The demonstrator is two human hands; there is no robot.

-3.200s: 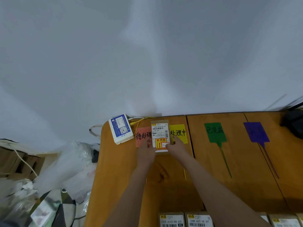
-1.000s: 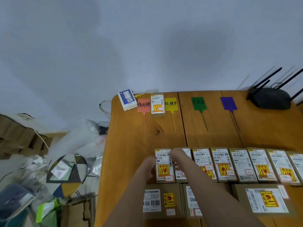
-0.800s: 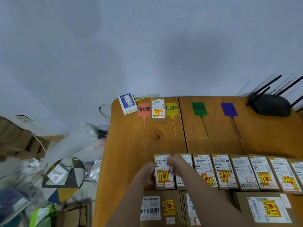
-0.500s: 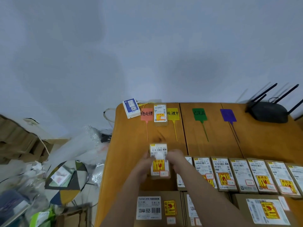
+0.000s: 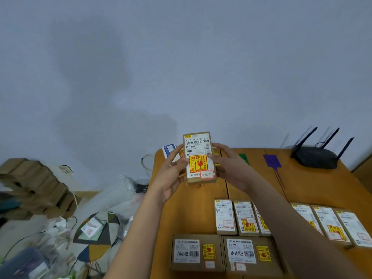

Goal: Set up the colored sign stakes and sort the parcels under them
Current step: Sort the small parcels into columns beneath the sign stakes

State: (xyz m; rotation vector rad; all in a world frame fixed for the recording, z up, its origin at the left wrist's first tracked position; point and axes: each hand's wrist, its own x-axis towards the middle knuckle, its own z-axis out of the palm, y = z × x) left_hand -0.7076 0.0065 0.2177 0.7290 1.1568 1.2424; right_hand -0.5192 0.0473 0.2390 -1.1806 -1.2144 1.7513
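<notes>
A small brown parcel (image 5: 199, 157) with a white label and a yellow fragile sticker is lifted upright above the wooden table (image 5: 314, 186). My left hand (image 5: 171, 171) grips its left edge and my right hand (image 5: 229, 168) grips its right edge. Behind the parcel and hands, the red and yellow sign stakes are mostly hidden. The green sign stake (image 5: 244, 158) peeks out by my right hand. The purple sign stake (image 5: 272, 161) lies flat further right. A row of small parcels (image 5: 244, 217) lies near the table's front.
Two wider boxes (image 5: 196, 252) sit at the table's front edge. A black router (image 5: 316, 157) with antennas stands at the back right. A white and blue box (image 5: 168, 150) lies at the back left corner. Cartons, plastic wrap and a patterned stool (image 5: 96, 234) crowd the floor on the left.
Both hands took the leftmost small parcel out of the row and raised it up in front of the signs. The camera tilted upward.
</notes>
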